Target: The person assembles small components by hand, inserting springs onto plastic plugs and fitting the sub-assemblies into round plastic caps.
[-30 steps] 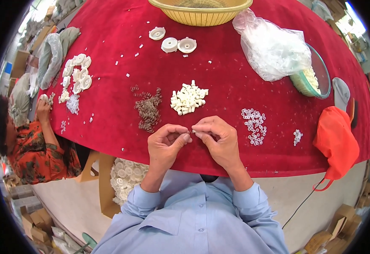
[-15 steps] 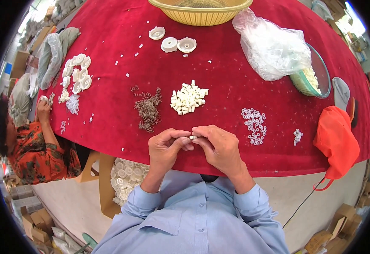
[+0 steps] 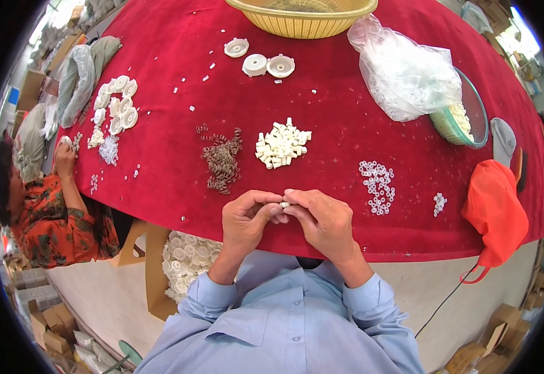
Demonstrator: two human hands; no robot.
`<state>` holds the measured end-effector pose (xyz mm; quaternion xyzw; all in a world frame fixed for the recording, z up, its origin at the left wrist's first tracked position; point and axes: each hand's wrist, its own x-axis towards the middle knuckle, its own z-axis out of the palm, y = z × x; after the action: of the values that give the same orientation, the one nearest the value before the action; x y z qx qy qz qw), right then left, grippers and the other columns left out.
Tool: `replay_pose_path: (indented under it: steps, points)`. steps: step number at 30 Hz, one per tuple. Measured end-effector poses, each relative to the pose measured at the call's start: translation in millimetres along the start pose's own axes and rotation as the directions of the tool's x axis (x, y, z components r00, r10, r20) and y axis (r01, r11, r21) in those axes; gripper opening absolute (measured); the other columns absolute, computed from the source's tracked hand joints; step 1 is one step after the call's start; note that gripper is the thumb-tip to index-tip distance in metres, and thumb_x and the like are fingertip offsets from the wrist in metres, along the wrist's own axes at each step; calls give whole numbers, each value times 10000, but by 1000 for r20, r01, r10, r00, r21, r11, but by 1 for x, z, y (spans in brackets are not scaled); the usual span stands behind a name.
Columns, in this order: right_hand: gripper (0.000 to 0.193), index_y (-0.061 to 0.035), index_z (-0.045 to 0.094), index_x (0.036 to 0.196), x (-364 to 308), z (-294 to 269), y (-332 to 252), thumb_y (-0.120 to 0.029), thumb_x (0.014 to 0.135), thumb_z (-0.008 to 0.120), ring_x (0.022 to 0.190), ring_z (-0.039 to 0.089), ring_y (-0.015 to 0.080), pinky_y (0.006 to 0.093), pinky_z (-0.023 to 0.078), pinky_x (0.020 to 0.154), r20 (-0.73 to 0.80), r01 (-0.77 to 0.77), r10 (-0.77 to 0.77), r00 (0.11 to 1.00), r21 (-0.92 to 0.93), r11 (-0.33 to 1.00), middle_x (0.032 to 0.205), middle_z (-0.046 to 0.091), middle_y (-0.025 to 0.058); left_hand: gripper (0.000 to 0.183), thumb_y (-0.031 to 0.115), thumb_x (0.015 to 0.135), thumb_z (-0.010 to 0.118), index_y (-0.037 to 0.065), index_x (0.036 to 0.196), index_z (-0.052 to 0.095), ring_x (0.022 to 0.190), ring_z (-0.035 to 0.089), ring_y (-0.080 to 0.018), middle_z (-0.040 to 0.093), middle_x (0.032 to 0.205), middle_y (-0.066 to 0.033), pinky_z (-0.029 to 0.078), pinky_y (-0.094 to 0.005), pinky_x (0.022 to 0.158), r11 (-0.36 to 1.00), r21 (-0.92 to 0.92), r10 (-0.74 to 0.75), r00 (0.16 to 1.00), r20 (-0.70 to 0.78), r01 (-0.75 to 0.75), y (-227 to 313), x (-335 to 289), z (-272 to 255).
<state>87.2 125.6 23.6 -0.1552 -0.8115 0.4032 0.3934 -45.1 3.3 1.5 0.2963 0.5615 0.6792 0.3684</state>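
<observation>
My left hand [image 3: 245, 218] and my right hand [image 3: 323, 219] meet above the near edge of the red-covered table. Thumbs and forefingers of both pinch one small cream plastic piece [image 3: 284, 204] between them; the fingertips cover most of it. Just beyond my hands lies a heap of cream plastic pieces [image 3: 282, 144]. Left of that heap is a tangle of small brown coil springs [image 3: 222, 161]. Small translucent white rings [image 3: 378, 187] are spread to the right of my right hand, with a smaller cluster of white bits [image 3: 439, 204] farther right.
A yellow basket [image 3: 303, 23] stands at the far edge. At right are a clear plastic bag [image 3: 403, 75], a green bowl [image 3: 479, 112] and a red cloth cap [image 3: 495, 206]. A co-worker's hand [image 3: 64, 156] is at left, near white round parts [image 3: 122, 105]. A carton [image 3: 155, 274] sits below.
The two hands are pressed closer around the small piece, and less of it shows. The table scene has shifted slightly rightward in the picture.
</observation>
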Motion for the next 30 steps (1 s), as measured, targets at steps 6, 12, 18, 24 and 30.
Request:
replay_pose_path:
  steps: [6,12,18,24,30]
  points:
    - [279,-23,736,1101,-7,1,5,38,834,789,827,775,254,322,621,693,2,-55,55,998,22,998,954,775,134,130,-10,1005,666,-48,1121,708,833,762,-160,760,963,-104,614,-252,709,996,5,87,996,-1,-87,0,0,5]
    - [332,-23,730,1132,-9,3,4,44,816,807,825,775,251,322,624,691,-48,-2,2,999,-15,1000,960,776,134,121,68,1033,659,-35,1070,711,747,740,-133,748,880,-77,573,-230,639,998,66,-29,999,42,26,-1,-2,-2]
    - [396,-30,718,1186,-9,2,4,42,810,820,841,779,246,325,628,700,-37,27,-27,999,4,1000,966,778,135,131,79,1045,641,-45,1056,679,696,675,-98,699,867,-58,554,-226,601,989,136,-75,988,138,57,6,1,-4]
    - [336,-11,722,1155,-8,-1,5,31,829,795,805,757,255,335,608,670,-14,-60,62,998,112,992,931,756,141,100,36,1013,683,-40,1076,671,798,678,-87,693,962,-54,558,-221,683,999,-23,-38,992,119,41,4,-3,-3]
    - [221,-16,751,1045,-9,-3,9,37,834,783,801,752,257,332,600,671,45,-143,137,990,162,976,911,751,134,93,-6,997,684,-47,1081,678,811,696,-102,709,966,-69,574,-228,711,999,20,43,995,88,-45,3,-2,3]
